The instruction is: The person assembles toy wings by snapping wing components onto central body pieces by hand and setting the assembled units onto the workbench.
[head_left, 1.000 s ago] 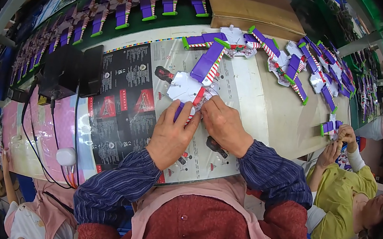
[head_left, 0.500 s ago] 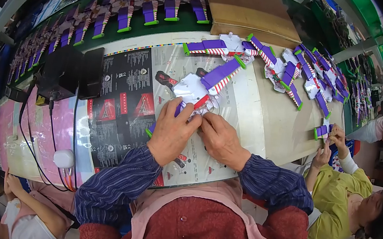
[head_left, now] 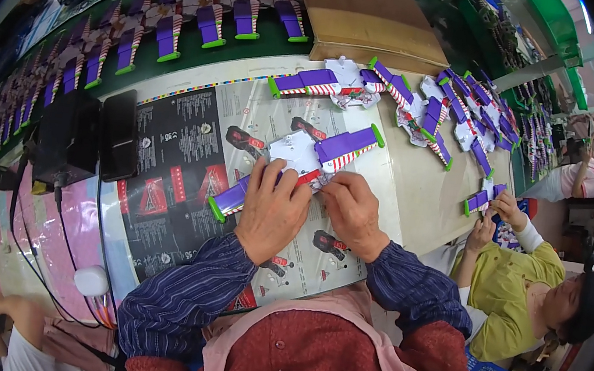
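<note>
On the printed sheet in front of me lies a winged toy part (head_left: 294, 150) with a white body, purple wings, red-and-white stripes and green tips. My left hand (head_left: 271, 216) lies over its near edge, fingers bent down onto it and holding it against the sheet. Beside a red piece (head_left: 307, 178) on the white body, the fingertips of my right hand (head_left: 354, 211) are pinched together at the near edge. What they pinch is too small to make out. My fingers cover the near middle of the part.
More winged parts (head_left: 462, 109) lie piled at the right, and a single one (head_left: 310, 82) lies beyond mine. Rows of them (head_left: 209, 23) stand on the green belt. A cardboard box (head_left: 369, 16), black device (head_left: 70, 132) and cables are nearby. A co-worker (head_left: 514, 286) handles a part at right.
The winged part has turned clockwise, so its left wing shows more beside my left hand. My right hand has risen slightly, with its fingertips still near the red piece. The whole view has shifted a little.
</note>
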The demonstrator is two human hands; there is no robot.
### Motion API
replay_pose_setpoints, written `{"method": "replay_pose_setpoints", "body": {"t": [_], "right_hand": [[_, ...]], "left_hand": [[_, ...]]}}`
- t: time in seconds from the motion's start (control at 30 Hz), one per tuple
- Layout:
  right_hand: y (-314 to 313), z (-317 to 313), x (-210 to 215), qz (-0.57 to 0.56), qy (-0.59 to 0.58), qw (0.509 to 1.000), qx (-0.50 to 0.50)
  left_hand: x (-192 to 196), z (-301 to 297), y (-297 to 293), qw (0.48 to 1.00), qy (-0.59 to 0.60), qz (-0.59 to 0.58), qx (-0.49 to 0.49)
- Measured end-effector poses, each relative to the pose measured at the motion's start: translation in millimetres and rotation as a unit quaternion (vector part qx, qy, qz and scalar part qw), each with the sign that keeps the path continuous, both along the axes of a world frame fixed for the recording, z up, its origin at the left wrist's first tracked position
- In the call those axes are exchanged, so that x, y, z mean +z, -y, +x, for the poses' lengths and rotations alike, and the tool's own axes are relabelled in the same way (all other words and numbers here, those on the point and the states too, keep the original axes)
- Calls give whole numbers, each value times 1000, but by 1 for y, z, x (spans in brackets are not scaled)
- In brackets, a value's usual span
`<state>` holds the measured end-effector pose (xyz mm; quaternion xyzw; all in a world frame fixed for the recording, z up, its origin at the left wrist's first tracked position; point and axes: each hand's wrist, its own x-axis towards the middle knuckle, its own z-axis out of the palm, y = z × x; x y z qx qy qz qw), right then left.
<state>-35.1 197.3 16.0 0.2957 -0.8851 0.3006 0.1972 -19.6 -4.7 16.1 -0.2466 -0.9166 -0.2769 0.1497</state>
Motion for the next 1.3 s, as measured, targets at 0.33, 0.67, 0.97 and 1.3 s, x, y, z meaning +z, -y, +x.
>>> {"method": "replay_pose_setpoints", "body": {"t": [0.33, 0.67, 0.97, 1.3], "right_hand": [[11, 6, -6, -110, 146, 975, -124], [-6, -11, 5, -90, 244, 965, -38], [-38, -30, 0, -81, 173, 972, 138], [-19, -25, 5, 54, 79, 994, 53]], "left_hand": [[-8, 1, 0, 999, -33, -15, -41], [-3, 4, -12, 996, -29, -85, 1], [0, 1, -12, 995, -45, -93, 1], [-8, 1, -6, 992, -93, -79, -17]]}}
